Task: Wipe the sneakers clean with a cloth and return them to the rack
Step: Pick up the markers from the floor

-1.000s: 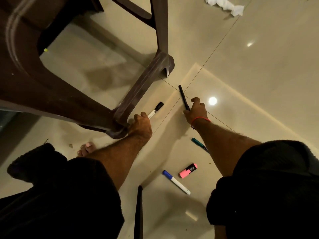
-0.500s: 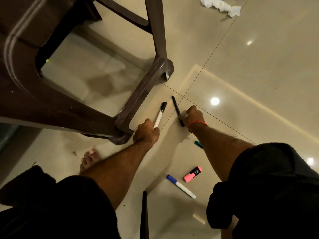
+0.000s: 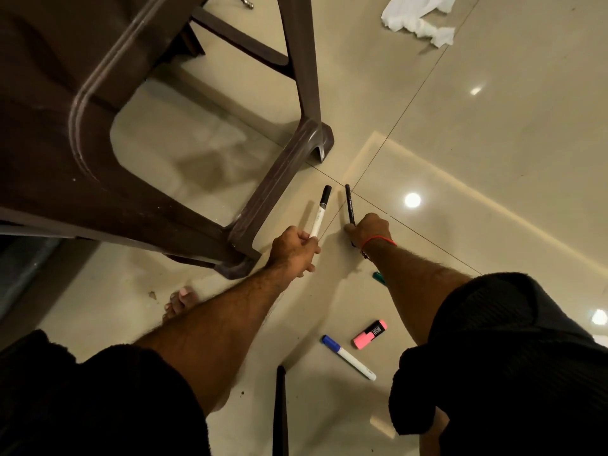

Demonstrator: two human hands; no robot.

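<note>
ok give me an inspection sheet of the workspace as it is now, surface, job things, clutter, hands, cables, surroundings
surface: glossy beige tiled floor, with light reflections and a few small specks of debris.
job's things: no sneakers or rack seen; a crumpled white cloth or tissue lies on the floor at the far right.
clutter: blue-capped white marker, pink highlighter and a green pen, partly hidden by the right forearm, all on the floor.
grippers: left hand holds a white marker with a black cap; right hand holds a black pen.
cables: nothing seen.
surroundings: dark brown plastic chair at left; a bare foot beneath it.
</note>
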